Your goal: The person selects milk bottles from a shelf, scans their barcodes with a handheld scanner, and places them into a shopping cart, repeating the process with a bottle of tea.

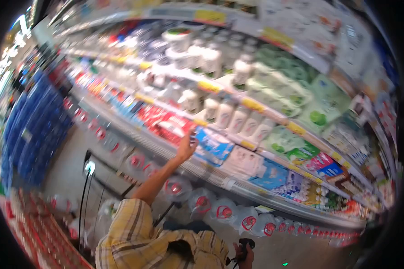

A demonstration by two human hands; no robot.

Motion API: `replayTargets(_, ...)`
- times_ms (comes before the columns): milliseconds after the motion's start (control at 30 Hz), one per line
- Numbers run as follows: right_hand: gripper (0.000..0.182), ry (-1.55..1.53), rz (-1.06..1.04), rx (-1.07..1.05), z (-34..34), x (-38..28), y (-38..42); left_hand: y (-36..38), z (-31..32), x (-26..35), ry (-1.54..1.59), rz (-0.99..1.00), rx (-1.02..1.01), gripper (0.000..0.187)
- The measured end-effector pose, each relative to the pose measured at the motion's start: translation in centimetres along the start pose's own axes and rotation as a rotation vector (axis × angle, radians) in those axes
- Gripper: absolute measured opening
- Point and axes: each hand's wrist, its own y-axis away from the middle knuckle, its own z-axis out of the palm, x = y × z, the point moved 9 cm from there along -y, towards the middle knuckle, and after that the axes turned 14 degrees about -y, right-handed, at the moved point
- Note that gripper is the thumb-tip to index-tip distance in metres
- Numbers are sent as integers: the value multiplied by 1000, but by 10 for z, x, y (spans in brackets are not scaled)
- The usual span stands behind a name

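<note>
My left hand (186, 145) reaches out to the lower shelf of a store display, its fingers apart. The fingertips are right at the border between red-and-white packs (161, 121) and a blue-and-white pack (215, 147). Down at the bottom of the view, my right hand (243, 258) is closed around a small black rounded object (246, 243); its kind does not show. The yellow plaid sleeve of my left arm fills the lower middle.
White bottles (226, 114) and green packs (280, 83) fill the shelves. Large clear bottles (224, 210) with red labels line the floor along the display. A black-framed cart (107, 186) stands at my left, near stacked blue bottles (36, 130) and red-and-white goods (38, 228).
</note>
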Motion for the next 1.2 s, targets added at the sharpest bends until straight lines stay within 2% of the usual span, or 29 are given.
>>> replayTargets(33,43,-26,-18,-38,6,0,-6,37,-17,0,96,-104,-23,44)
replayTargets(67,40,19,188,-72,-9,4,-30,74,-39,5,147,-186,6,39)
replayTargets(167,34,242,-5,-142,50,1,-24,190,-106,12,232,-462,104,31)
replayTargets(233,46,300,249,-115,51,8,-50,266,-146,19,67,-577,201,28)
replayTargets(300,45,481,239,-90,86,16,-53,340,-171,17,74,-747,305,27)
replayTargets(367,43,560,415,-69,103,35,-70,401,-194,17,20,-846,379,26)
replayTargets(433,41,703,369,-10,130,48,-78,463,-213,9,-47,-1018,499,25)
replayTargets(467,40,715,473,-12,145,64,-71,490,-222,6,-55,-1101,564,23)
replayTargets(567,38,869,372,-166,173,86,-95,550,-250,-6,-140,-1193,714,24)
replayTargets(667,39,1010,479,-140,199,126,-60,601,-269,-32,-202,-1257,784,24)
replayTargets(733,39,1063,480,-127,197,141,-55,633,-283,-52,-214,-1296,816,24)
replayTargets(800,39,1107,474,-120,194,153,-48,661,-303,-75,-356,-1312,851,25)
replayTargets(933,39,1138,386,-116,176,162,-29,701,-318,-150,-351,-1353,758,29)
replayTargets(1000,39,1108,325,-62,161,156,-28,716,-309,-191,-421,-1453,529,37)
replayTargets(1033,39,1118,308,-53,155,149,-27,725,-304,-209,-400,-1460,524,37)
replayTargets(1100,39,1076,387,-50,150,151,-19,732,-287,-243,-455,-1510,254,46)
replayTargets(1167,39,1077,320,-37,149,149,-11,727,-276,-265,-393,-1469,203,50)
replayTargets(1200,39,1087,320,-55,152,156,0,722,-268,-277,-369,-1491,96,50)
